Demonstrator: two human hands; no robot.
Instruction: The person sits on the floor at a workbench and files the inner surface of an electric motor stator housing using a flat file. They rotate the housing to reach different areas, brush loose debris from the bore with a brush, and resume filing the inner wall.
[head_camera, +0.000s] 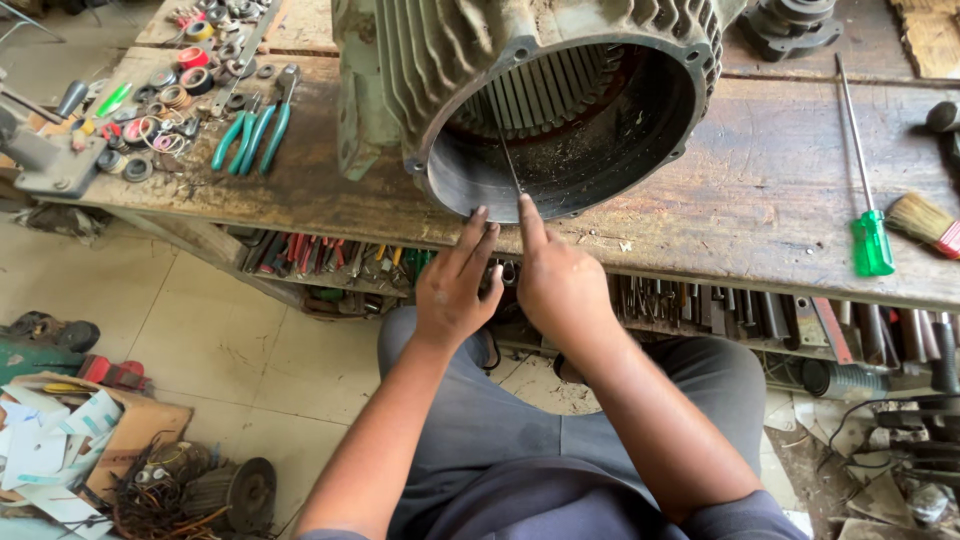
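Sitting at the near edge of a worn wooden bench (760, 190), head camera looking down.

Motor housing (400, 70), finned, grey-green, lying on its side near the bench's near edge, open bore (590, 140) facing the sitter. Slotted stator core (545, 90) showing inside.

Left hand (455, 285) reaching up to the housing's lower rim, fingers spread and extended, tips touching the rim; holding nothing, palm open.

Right hand (555, 275) just beside the left, forefinger pointing up at the rim, remaining fingers curled. Thin rod (508, 160) rising from the fingertips into the bore, slightly tilted; appearing pinched at its lower end, though which fingers are gripping it cannot be told.

Along the bench's right part: green-handled screwdriver (868, 225), shaft pointing away toward the far edge; brush (925, 222) just beside it at the right edge.

Toward the left end: teal-handled pliers (255, 130); beyond them, a scatter of rings (170, 100) and washers, running up to the far left corner. Grey vise (45, 155) overhanging the left edge.

Under the bench, a shelf of tools (320, 255), red and dark handles. Scrap pile (150, 480) lying on the tiled floor, lower left.
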